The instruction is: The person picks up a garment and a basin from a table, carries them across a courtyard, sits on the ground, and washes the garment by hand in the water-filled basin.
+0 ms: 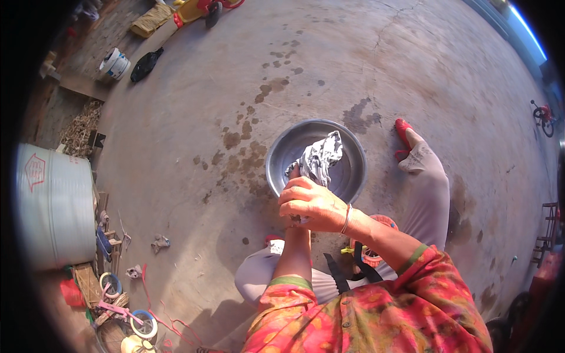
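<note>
A wet-looking black-and-white patterned cloth [321, 156] hangs bunched over a grey metal basin [274, 152] on the floor before me. My right hand [309, 203] comes across from the right, over the basin's near rim, its fingers curled around a bunched part of the cloth; a little fabric shows below them. Beneath it lies my left hand [294, 172], mostly hidden, with only a finger showing beside the cloth and the forearm below. How the left fingers hold the fabric cannot be seen.
A small seat or toy with an orange wheel [373, 260] is beneath me, between my legs. Dark wet spots mark the concrete floor. Along the left stand a large pale metal bin [57, 207], a white bucket [115, 64], a black bag [147, 65] and small wheels [144, 324].
</note>
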The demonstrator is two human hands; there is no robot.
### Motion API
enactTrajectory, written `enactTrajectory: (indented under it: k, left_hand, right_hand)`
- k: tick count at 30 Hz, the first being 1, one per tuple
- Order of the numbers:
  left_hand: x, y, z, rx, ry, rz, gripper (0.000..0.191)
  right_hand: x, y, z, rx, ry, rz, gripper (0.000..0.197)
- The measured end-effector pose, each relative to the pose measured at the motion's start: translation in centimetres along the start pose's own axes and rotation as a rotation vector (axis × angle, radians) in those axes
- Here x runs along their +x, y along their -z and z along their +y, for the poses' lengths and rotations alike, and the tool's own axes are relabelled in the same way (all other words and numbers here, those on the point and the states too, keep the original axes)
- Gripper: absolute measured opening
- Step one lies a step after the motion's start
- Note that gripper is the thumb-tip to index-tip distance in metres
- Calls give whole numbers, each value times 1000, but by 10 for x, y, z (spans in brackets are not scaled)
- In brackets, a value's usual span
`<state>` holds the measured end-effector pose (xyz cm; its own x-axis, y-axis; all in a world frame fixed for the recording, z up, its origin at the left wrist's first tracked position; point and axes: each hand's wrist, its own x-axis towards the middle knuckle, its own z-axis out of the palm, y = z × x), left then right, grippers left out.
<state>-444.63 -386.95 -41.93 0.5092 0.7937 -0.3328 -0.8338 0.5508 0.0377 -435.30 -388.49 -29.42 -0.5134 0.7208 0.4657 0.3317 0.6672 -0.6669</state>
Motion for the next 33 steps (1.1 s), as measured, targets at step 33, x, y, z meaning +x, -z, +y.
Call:
enactTrajectory:
  k: [33]
  left_hand:
    - [33, 17, -3, 117, -40, 309, 32]
  right_hand:
    - [2, -30, 101, -290, -864, 543, 16]
